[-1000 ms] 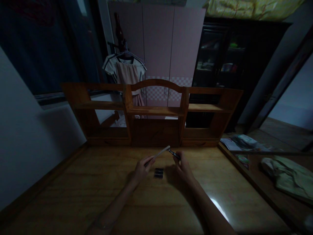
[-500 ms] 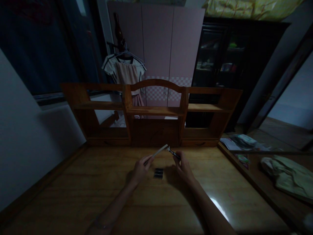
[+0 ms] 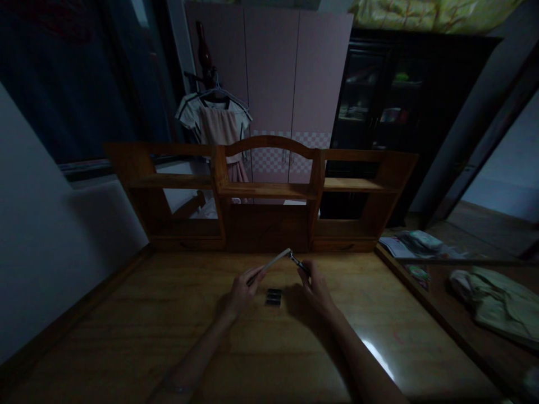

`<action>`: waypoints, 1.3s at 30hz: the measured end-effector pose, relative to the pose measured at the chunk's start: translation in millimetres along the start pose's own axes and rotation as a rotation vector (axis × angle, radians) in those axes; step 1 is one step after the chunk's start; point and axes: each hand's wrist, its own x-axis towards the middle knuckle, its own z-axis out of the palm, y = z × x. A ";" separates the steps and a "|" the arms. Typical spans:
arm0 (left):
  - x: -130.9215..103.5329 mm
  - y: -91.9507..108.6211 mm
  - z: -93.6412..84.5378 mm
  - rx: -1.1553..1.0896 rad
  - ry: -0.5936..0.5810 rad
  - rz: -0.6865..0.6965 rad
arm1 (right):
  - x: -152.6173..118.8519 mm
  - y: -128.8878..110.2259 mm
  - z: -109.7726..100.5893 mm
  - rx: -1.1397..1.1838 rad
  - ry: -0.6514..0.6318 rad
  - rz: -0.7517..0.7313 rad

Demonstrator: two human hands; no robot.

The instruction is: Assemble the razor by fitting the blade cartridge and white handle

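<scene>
My left hand [image 3: 244, 287] is closed around the lower end of a slim pale stick [image 3: 278, 258], which slants up to the right. Its exact kind is too dim to make out. In my right hand [image 3: 315, 283] is a small razor [image 3: 298, 262] with a dark handle and a shiny head, gripped between thumb and fingers. The razor's head meets the far tip of the stick, and both are held above the wooden desk [image 3: 202, 348]. On the desk between my hands lies a small pack of dark bars [image 3: 273, 297], probably razor cartridges.
A wooden shelf unit [image 3: 269, 192] stands along the desk's back edge. Past the right edge are a pale cloth bag [image 3: 501, 303] and some papers [image 3: 396, 247]. Clothes on a hanger [image 3: 214, 120] hang behind, before a pink wardrobe [image 3: 272, 73]. A white wall borders the left.
The razor's head and the stick's tip have come together, from a slight gap to touching or nearly so. Both hands otherwise keep their places and grips.
</scene>
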 end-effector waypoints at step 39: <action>0.2 2.6 -2.3 0.026 0.030 0.007 | -1.5 -0.5 3.5 -0.016 -0.006 -0.020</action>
